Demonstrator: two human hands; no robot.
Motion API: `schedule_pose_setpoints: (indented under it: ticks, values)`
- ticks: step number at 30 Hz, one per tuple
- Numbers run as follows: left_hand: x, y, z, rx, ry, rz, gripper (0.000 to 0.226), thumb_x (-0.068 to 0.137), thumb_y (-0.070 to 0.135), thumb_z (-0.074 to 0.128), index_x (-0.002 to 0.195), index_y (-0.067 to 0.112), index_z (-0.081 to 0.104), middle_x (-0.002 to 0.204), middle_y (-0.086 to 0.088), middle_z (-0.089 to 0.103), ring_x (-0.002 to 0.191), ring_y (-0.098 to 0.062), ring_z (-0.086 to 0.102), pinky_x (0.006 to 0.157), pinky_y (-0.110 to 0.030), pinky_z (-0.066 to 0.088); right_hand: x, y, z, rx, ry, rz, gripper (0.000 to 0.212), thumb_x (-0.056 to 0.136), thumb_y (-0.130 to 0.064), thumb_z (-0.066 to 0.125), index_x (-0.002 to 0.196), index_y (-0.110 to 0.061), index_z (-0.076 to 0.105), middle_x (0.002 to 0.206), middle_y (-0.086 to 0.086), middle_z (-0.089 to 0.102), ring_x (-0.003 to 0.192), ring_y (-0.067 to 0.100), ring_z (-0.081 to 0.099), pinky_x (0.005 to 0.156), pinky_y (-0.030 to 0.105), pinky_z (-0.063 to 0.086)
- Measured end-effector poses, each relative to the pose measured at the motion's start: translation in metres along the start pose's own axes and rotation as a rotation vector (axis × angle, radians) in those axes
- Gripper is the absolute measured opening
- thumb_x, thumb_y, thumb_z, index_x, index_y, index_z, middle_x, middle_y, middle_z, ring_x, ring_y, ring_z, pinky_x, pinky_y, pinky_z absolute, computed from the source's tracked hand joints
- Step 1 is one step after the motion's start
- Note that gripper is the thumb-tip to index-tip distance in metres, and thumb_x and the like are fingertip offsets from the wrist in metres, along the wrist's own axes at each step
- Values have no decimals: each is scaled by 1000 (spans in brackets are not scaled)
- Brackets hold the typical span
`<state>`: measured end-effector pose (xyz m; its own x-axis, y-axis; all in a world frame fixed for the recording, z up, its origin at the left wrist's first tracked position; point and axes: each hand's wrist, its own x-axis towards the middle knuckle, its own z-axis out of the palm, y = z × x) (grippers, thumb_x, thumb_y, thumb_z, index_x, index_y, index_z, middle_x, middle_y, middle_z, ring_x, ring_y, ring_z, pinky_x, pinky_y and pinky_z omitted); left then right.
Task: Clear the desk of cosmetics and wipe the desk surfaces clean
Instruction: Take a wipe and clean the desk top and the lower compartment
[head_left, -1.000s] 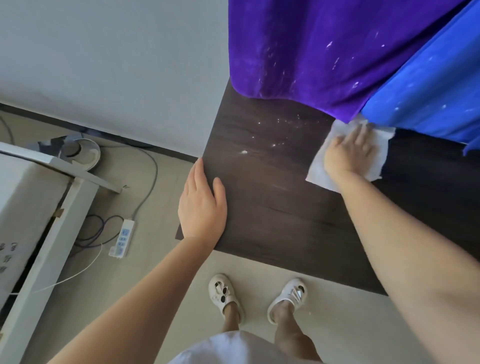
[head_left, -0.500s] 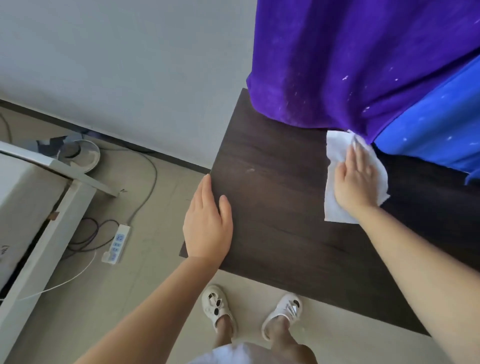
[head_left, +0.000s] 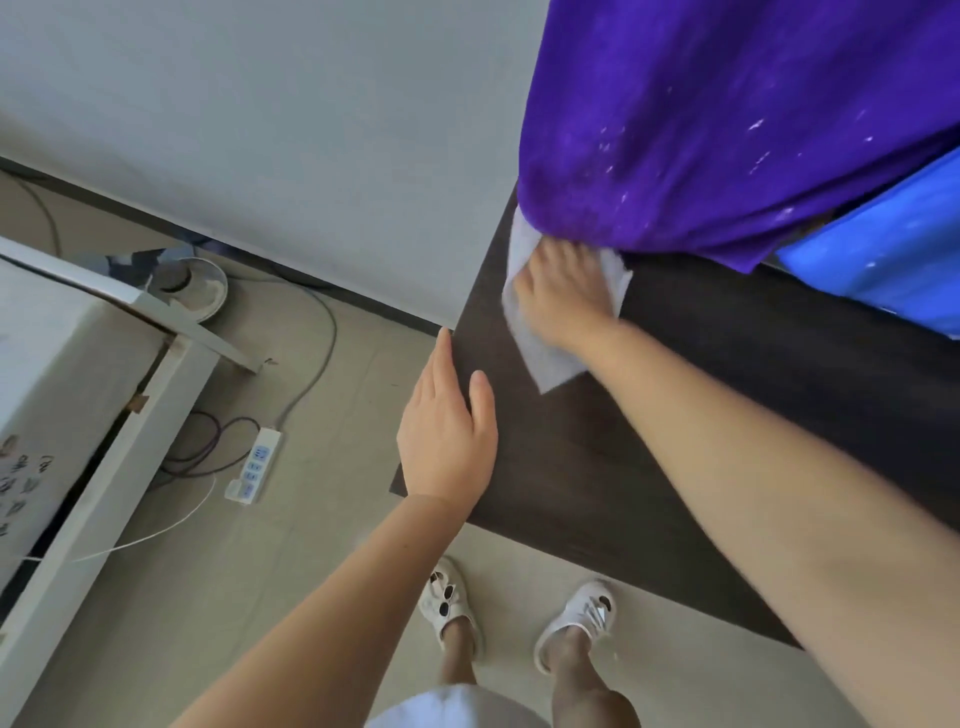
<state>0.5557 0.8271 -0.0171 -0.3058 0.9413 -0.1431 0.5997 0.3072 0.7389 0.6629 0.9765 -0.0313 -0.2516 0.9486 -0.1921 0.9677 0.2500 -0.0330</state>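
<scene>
Two hands work the dark wood counter (head_left: 649, 467): the right hand (head_left: 563, 296) presses flat, fingers straight, on a white wipe (head_left: 540, 358) at the far left corner, fingertips tucked under the purple curtain (head_left: 701, 130). The left hand (head_left: 447, 436) rests open on the counter's left edge, nearer the body. The wipe's long axis runs from the wall toward the person. Unwiped counter likely lies to the right. No cosmetics show. Marks on the white box (head_left: 31, 415) are unreadable.
</scene>
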Motion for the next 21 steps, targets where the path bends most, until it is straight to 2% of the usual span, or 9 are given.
schedule_pose_setpoints:
  ticks: [4, 6, 8, 10, 12, 15, 17, 19, 21]
  values:
    - [4, -2, -14, -280, -69, -172, 49, 96, 41, 28, 143, 29, 22, 139, 11, 45, 122, -12, 45, 97, -27, 30, -112, -51, 38, -137, 37, -311, 53, 91, -30, 27, 138, -8, 37, 145, 8, 41, 138, 22, 30, 113, 38, 18]
    - [16, -10, -28, -642, -177, -386, 49, 89, 53, 34, 129, 30, 49, 129, 6, 56, 117, -11, 51, 102, -35, 35, -149, -55, 40, -39, -63, -511, 56, 92, -33, 27, 144, -11, 23, 151, 4, 32, 142, 18, 21, 114, 38, 10]
    - [22, -19, -42, -823, -273, -547, 45, 91, 52, 31, 104, 26, 66, 113, -1, 67, 104, -14, 61, 92, -35, 44, -143, -40, 30, -14, -106, -657, 56, 93, -34, 24, 145, -14, 17, 153, 3, 26, 142, 13, 11, 114, 34, 1]
    - [22, -27, -48, -850, -364, -508, 51, 97, 47, 18, 114, 21, 59, 125, -4, 60, 108, -12, 56, 97, -29, 38, -110, -22, 19, 4, -68, -588, 58, 93, -38, 12, 147, -18, 12, 156, 2, 13, 142, 12, 1, 115, 34, -5]
    - [17, -35, -51, -882, -408, -491, 58, 98, 47, 12, 135, 13, 42, 136, -2, 49, 118, -12, 48, 103, -27, 30, -70, -10, 13, 43, -19, -243, 60, 93, -39, 3, 148, -16, 4, 158, 2, 1, 145, 14, -3, 118, 38, -3]
    - [9, -37, -54, -952, -378, -527, 60, 98, 48, 12, 138, 10, 36, 133, -4, 51, 120, -16, 47, 105, -30, 30, -59, -37, 15, 128, -5, 96, 55, 99, -30, 14, 147, -11, -4, 158, 5, -4, 145, 15, -7, 118, 38, -4]
    - [7, -34, -56, -964, -321, -547, 58, 98, 46, 14, 131, 11, 46, 124, -5, 58, 110, -17, 54, 95, -31, 39, -91, -79, 26, 152, -8, 24, 56, 98, -30, 15, 147, -10, -4, 158, 5, -4, 145, 17, -8, 118, 40, -4]
    - [3, -24, -58, -822, -239, -588, 53, 97, 43, 20, 108, 13, 61, 100, -5, 68, 92, -19, 62, 73, -31, 45, -136, -109, 39, 61, 8, -179, 58, 94, -33, 4, 147, -13, -4, 158, 2, 0, 145, 16, -6, 117, 39, -3]
    - [-4, -15, -53, -616, -110, -566, 42, 96, 37, 26, 103, 13, 59, 95, -3, 63, 95, -23, 59, 71, -30, 43, -163, -107, 43, -34, 5, -321, 63, 88, -35, -5, 147, -14, 0, 158, -1, 8, 145, 16, 2, 117, 37, -2]
